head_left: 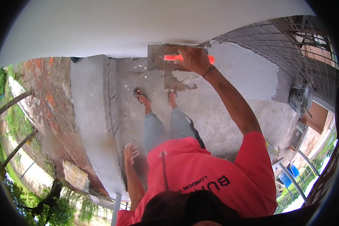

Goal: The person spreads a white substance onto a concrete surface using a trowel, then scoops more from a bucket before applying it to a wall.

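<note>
My right hand (pixel 194 60) is wrapped round the bright red-orange handle (pixel 211 59) of a plastering trowel (pixel 154 58). The trowel's flat rectangular metal blade lies along the lower edge of the smooth pale wall (pixel 139 26) in front of me. Below the blade, a dark grey patch with ragged edges (pixel 177 81) shows on the concrete. My left hand (pixel 131 152) hangs low at my side with nothing in it, its fingers apart.
My sandalled feet stand on the concrete floor (pixel 222 116). A raised concrete ledge (pixel 90 113) runs along the left, with bare earth beyond. Wire mesh (pixel 267 41) stands at the upper right. Near it sits a dark, plaster-smeared container (pixel 298 101); a blue object (pixel 289 175) is farther back.
</note>
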`<state>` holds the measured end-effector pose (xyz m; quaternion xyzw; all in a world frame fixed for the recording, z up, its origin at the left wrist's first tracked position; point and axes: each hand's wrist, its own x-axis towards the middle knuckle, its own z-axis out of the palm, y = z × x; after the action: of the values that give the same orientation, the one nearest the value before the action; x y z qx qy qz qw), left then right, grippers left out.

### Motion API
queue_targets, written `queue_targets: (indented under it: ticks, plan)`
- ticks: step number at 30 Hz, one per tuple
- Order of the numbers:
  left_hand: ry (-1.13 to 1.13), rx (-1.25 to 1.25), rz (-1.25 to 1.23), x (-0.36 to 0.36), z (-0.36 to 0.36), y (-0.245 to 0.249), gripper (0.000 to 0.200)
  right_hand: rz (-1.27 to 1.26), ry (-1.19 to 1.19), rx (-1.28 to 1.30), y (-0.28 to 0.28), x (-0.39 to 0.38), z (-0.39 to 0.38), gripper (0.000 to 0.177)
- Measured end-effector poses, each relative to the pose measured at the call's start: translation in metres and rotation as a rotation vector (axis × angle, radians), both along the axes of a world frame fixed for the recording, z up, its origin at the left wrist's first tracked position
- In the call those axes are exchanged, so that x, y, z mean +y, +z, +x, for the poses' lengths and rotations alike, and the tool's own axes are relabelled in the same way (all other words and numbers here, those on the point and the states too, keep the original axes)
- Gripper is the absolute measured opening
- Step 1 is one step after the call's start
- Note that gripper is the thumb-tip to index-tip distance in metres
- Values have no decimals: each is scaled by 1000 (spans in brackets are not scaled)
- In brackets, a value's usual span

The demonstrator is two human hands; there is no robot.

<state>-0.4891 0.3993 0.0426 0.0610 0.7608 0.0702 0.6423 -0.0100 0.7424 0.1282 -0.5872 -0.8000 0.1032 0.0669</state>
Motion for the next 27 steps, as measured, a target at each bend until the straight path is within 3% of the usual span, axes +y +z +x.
queue_targets:
  ticks: [13,17,21,27]
  plan:
    - [24,-18,20,-1,-2,1,50,-205,15,75,27,-42,15,42]
    - [8,-22,-7,-3,-2,-5,50,-124,11,50,27,-18,36,42]
    - [8,-25,15,2,1,-8,48,-385,63,43,33,-9,33,46]
    - [-2,-28,22,5,2,-12,45,-465,255,-34,27,-69,61,42]
